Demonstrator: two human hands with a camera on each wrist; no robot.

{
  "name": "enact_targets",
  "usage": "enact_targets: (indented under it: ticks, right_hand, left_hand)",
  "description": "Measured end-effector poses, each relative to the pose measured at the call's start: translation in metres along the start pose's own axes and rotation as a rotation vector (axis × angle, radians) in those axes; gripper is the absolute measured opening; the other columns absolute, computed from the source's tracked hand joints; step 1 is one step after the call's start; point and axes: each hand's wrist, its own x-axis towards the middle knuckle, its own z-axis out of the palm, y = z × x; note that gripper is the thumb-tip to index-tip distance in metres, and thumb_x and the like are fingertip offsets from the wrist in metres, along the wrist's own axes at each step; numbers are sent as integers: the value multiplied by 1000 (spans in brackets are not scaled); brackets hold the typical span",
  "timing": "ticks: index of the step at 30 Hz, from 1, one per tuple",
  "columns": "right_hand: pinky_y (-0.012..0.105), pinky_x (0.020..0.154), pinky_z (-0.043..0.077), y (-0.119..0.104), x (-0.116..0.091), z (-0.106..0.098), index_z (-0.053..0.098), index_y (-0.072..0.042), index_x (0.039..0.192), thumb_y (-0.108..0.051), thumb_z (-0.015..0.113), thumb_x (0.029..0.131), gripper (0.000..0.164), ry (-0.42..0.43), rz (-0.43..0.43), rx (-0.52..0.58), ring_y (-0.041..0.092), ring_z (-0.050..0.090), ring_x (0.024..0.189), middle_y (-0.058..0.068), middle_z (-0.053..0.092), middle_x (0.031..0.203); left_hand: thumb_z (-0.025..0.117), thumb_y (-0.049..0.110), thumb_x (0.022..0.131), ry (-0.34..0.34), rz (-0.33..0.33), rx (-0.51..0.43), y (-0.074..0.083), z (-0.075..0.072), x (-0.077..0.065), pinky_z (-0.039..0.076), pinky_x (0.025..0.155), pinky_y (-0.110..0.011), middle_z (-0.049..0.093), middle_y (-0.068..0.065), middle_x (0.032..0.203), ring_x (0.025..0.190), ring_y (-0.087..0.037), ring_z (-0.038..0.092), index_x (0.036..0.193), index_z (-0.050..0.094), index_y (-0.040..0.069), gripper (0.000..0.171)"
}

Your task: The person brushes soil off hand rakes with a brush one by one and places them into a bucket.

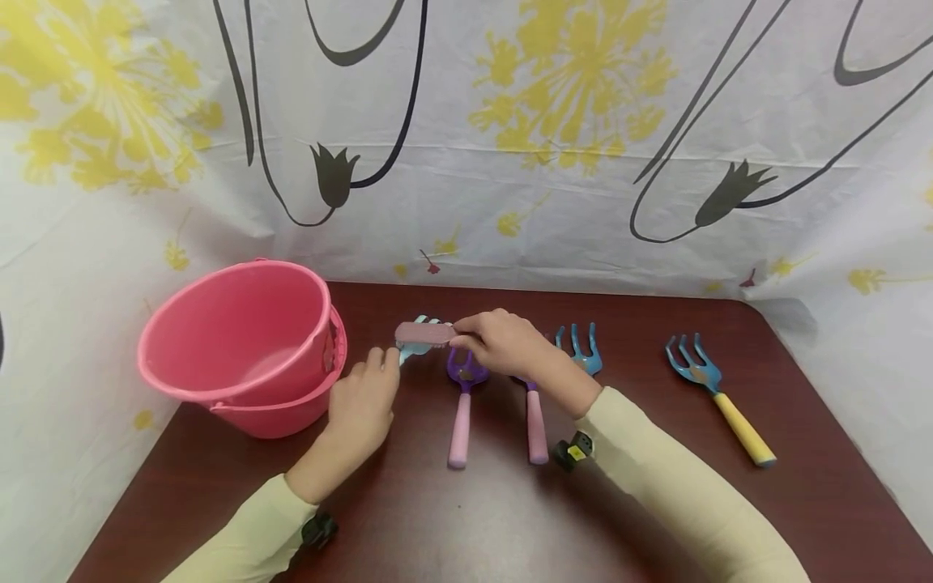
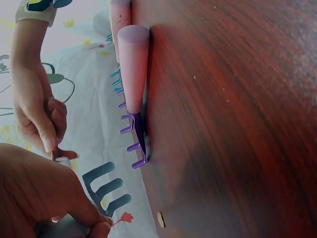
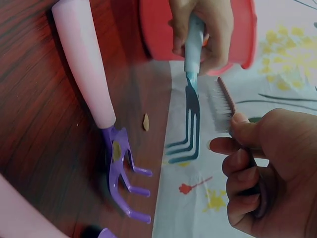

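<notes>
I hold a light blue fork (image 3: 192, 94) in my left grip (image 1: 364, 398) and a small brush (image 1: 424, 334) in my right grip (image 1: 503, 344). My left fingers are curled round the fork's pale handle, and its tines stick out beyond my fingertips. My right thumb and fingers pinch the brush at one end, its handle tucked along my curled fingers, so its flat pinkish back and white bristles reach out past them towards the fork.

Seen from my head, the brush lies across the fork's tines, just beyond my left fingertips. Seen from my right wrist, the bristles face the fork near its neck, with a narrow gap between them. Both things are raised above the dark red-brown worktop (image 1: 408, 518).

Below and just right of the fork, a purple fork (image 1: 459, 429) with a pink handle rests on the worktop. A second purple fork (image 1: 536, 429) lies beside it, its head partly hidden by my right arm. Past that arm show the tines of a blue fork (image 1: 587, 361), and farther right lies a yellow-handled fork (image 1: 742, 427) with blue tines. Left of my left grip, one pink bucket (image 1: 233, 332) sits tilted in another.
</notes>
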Motion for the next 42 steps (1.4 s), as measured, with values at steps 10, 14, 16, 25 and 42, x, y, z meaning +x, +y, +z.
enact_targets:
  ticks: [10,14,16,25,42]
  right_hand:
    - [33,59,50,-3,11,5,74,-15,121,-32,63,103,28,-62,80,-116,10,60,74,-3,71,96]
    - [31,54,46,-1,11,9,75,-17,111,-33,62,103,22,-59,91,-146,10,56,66,-6,66,81]
    - [30,50,42,0,11,10,73,-19,99,-33,61,103,19,-43,99,-159,10,52,62,-7,59,71]
    - [31,47,41,6,8,14,69,-20,91,-35,63,102,19,42,153,-172,13,50,59,-6,52,67]
    - [38,55,50,24,6,16,73,-12,117,-34,61,103,29,145,215,-110,16,60,67,2,70,92]
  left_hand:
    - [97,18,64,-38,-17,22,2,1,-1,55,53,-38,55,-17,98,73,-27,58,121,53,0,74]
    - [97,17,64,-45,-18,18,1,3,0,55,53,-38,55,-16,97,74,-27,58,122,53,0,75]
    - [97,17,64,-37,-15,17,1,3,0,54,53,-37,54,-16,96,74,-27,57,121,53,0,74]
    - [96,15,65,16,2,29,1,4,1,54,53,-36,54,-16,94,73,-27,55,118,54,0,70]
    - [97,16,61,50,-6,4,-1,5,8,57,57,-38,56,-18,98,77,-29,59,122,54,0,77]
